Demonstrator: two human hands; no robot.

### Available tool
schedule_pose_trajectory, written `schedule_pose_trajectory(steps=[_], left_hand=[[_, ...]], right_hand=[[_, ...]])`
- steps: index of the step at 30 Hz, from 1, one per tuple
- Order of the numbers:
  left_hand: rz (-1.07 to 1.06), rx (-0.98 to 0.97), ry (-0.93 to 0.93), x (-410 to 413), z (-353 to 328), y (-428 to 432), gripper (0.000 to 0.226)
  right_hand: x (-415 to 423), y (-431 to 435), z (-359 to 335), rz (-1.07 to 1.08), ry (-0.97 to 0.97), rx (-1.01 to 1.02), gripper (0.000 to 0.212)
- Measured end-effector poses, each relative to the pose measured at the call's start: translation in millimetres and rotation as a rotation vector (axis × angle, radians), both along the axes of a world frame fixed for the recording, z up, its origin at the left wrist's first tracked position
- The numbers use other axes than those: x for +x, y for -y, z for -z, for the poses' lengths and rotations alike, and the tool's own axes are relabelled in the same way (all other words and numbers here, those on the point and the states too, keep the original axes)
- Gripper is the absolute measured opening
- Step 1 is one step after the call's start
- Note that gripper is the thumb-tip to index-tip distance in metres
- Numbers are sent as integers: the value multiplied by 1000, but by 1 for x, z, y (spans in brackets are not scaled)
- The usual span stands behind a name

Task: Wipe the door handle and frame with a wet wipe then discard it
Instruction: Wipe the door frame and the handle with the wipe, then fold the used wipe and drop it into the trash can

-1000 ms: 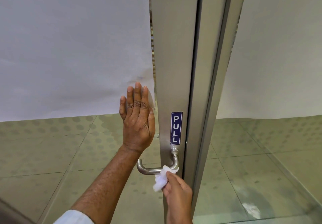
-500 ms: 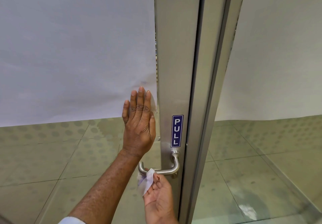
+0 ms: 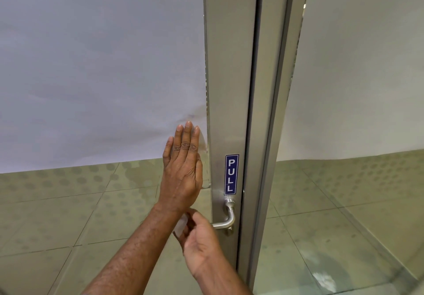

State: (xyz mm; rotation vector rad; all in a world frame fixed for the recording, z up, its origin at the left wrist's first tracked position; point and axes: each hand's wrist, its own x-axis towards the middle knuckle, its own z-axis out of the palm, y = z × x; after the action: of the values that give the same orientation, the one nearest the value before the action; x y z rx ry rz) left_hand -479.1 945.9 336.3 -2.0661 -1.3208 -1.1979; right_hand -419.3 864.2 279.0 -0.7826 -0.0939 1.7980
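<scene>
1. We stand at a glass door, our left hand laid flat on the pane, fingers together and pointing up, holding nothing. It rests just left of the brushed-metal door frame.

2. Our right hand is raised below the left wrist, palm turned toward us, fingers curled around a crumpled white wet wipe. Only a small part of the wipe shows between the fingers and the left forearm, and the hand is blurred.

3. The wipe sits at the free left end of the door handle, a silver lever that runs level from the right hand to a bend, then rises to its mount on the frame. We cannot tell whether the wipe touches the metal, since the hand covers the end of the lever.

4. A blue sign reading PULL in white letters, set top to bottom, is fixed to the frame directly above the handle's mount.

5. The upper part of the door's glass carries a pale frosted film, whose lower edge passes behind our left hand. Below it the clear glass shows a greenish tiled floor with a dotted pattern.

6. Right of the frame stands a second metal upright, and beyond it another pale panel above more tiled floor, with a bright reflection low at the right.
</scene>
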Motion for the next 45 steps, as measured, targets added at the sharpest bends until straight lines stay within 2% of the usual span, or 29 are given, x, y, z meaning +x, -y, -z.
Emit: schedule_pose_trajectory(steps=[4, 10, 16, 18, 21, 23, 25, 27, 30, 34, 40, 42, 45], left_hand=[[29, -23, -16, -6, -6, 8, 67], [145, -124, 90, -14, -19, 32, 65], [236, -132, 195, -1, -6, 82, 56], [283, -240, 354, 5, 5, 103, 46], [440, -620, 716, 21, 9, 133, 27], [546, -823, 859, 31, 9, 143, 28], [583, -939, 808, 37, 10, 151, 37], [612, -1003, 794, 42, 12, 159, 36], [686, -1074, 815, 54, 18, 171, 31], [752, -1121, 772, 77, 28, 189, 20], [744, -1170, 698, 127, 50, 219, 27], [757, -1200, 710, 148, 55, 227, 32], [775, -1247, 683, 181, 61, 237, 29]], right_hand=[[25, 10, -15, -8, 149, 100, 9], [72, 42, -26, 26, 202, 255, 36], [100, 72, -28, -8, 307, 369, 29], [105, 79, -29, -3, 315, 390, 29], [112, 89, -32, 10, 367, 407, 27], [117, 98, -35, 3, 482, 430, 23], [122, 109, -38, 1, 649, 447, 21], [130, 121, -39, 11, 776, 456, 21], [145, 141, -36, 63, 853, 474, 19], [169, 168, -28, 159, 1000, 432, 6], [212, 209, -11, 208, 1250, 320, 5], [229, 222, -6, 227, 1277, 289, 6], [261, 240, 0, 267, 1204, 245, 4]])
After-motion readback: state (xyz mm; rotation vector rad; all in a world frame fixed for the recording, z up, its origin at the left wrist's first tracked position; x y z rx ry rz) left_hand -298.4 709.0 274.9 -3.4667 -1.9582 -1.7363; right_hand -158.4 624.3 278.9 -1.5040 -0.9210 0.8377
